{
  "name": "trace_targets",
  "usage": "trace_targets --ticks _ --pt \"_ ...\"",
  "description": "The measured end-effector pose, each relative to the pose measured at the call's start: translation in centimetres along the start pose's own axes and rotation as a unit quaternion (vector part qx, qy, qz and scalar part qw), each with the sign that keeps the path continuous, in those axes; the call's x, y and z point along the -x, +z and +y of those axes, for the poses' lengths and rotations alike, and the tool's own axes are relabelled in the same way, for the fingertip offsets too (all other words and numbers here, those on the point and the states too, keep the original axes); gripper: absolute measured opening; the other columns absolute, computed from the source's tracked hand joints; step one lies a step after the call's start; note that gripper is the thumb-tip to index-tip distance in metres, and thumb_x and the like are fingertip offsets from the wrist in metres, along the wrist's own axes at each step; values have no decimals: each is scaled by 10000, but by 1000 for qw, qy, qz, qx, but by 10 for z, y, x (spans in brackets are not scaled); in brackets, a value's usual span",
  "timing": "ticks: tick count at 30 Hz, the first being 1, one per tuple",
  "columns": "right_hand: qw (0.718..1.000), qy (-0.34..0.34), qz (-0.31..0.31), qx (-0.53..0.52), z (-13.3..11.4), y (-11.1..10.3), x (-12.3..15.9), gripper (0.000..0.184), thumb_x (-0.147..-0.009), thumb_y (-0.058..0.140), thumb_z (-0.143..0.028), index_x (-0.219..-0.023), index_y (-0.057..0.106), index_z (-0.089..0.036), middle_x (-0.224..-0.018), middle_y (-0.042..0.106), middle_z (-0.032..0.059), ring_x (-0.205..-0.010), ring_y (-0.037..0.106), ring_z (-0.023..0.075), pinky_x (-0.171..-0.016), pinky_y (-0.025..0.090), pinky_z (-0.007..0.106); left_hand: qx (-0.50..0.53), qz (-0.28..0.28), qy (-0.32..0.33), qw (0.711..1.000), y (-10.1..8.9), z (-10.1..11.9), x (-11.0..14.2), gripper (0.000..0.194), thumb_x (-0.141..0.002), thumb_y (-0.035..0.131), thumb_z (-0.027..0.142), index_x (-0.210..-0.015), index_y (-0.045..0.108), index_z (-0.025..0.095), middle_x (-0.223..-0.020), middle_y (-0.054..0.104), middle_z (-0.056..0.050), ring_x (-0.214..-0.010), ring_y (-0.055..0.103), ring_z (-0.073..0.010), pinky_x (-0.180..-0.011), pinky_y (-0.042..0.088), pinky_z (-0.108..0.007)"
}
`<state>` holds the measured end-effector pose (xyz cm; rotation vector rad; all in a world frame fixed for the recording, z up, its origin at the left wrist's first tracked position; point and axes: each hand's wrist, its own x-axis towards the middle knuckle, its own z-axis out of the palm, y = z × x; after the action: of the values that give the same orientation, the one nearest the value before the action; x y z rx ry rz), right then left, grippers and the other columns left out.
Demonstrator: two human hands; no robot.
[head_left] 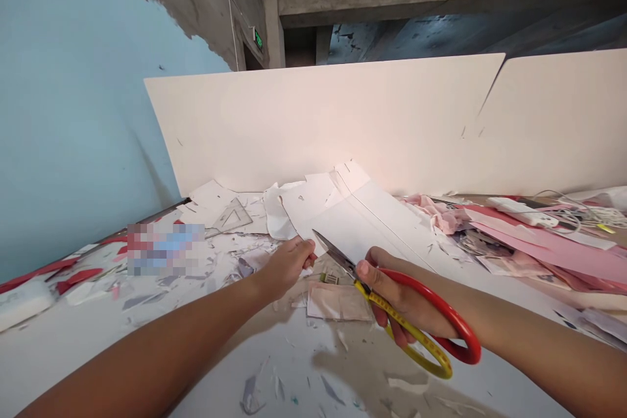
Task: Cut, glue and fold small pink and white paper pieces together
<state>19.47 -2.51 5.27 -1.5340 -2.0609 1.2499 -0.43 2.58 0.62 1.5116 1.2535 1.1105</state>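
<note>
- Hands: two.
- Left hand: closed, pinching the edge of one white paper sheet.
- Right hand: closed around one pair of red-and-yellow scissors, blades over that sheet.

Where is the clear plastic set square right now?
In the head view, the clear plastic set square lies on white paper scraps left of centre, beyond the person's left hand and beside the large white card sheet.

red/yellow scissors, pink paper, white bd
</note>
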Motion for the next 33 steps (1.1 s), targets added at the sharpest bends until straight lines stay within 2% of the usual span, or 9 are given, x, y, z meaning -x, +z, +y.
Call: trace_targets --ticks 3,7,11,14,19,23,28,33 --pt "999 -13 35 22 -1 0 0 503 -774 256 -686 -749 353 -194 -558 561 -15 -373 497 99 -485 415 251 55 -31 -12 998 -1 -1 -2 311 -770 432 351 -510 356 199 -536 390 25 -527 352 -115 -517 280 -244" --pt "999 -19 29 30 1 0 -2 496 -784 231 -682 -752 343 -200 -573 561 -13 -387 515 111 -473 411 249 114 -86 -3 990 -2 0 -3 315 -754 433 315 -492 296 205 -520 313 36 -475 269 -99 -463 225 -238" --pt "996 17 55 74 1 4 -6 483 -768 290 -683 -744 343 -204 -570 544 -15 -403 529 125 -480 411 258 104 -78 -14 991 -1 2 -1 286 -757 416 291 -511 308 196 -554 328 31 -501 270 -99 -460 247 -222" --pt "992 54 61 91 2 7 -9 479 -771 260 -687 -728 319 -214 -536 496 -28 -382 483 117 -454 395 259 115 -62 -23 991 0 0 -1 261 -759 407 290 -533 324 190 -597 351 24 -551 299 -103 -479 288 -206" --pt "991 17 28 131 5 4 -7 436 -814 249 -625 -703 331 -212 -570 495 -18 -388 431 102 -447 351 253 114 -64 -25 991 -1 -5 -4 235 -748 411 274 -544 333 187 -610 347 22 -575 308 -101 -493 306 -197" --pt "990 -4 41 137 6 2 -4 412 -829 286 -580 -677 356 -203 -591 485 -11 -493 437 117 -519 347 260 123 -85 -16 989 -1 -6 -4 236 -751 397 272 -544 325 186 -617 338 23 -557 286 -95 -479 294 -194" --pt "992 -2 40 118 5 6 -4 446 -810 294 -615 -663 359 -200 -616 462 -13 -537 404 116 -546 343 261 117 -72 -36 990 1 -3 -2 233 -750 390 249 -537 324 183 -609 341 23 -544 273 -89 -473 283 -189" --pt "996 4 18 83 10 6 -6 451 -775 342 -653 -736 356 -204 -607 550 -6 -509 508 131 -543 392 267 112 -78 -21 990 0 -1 -2 240 -767 361 223 -534 329 179 -602 337 22 -544 272 -86 -468 267 -188"
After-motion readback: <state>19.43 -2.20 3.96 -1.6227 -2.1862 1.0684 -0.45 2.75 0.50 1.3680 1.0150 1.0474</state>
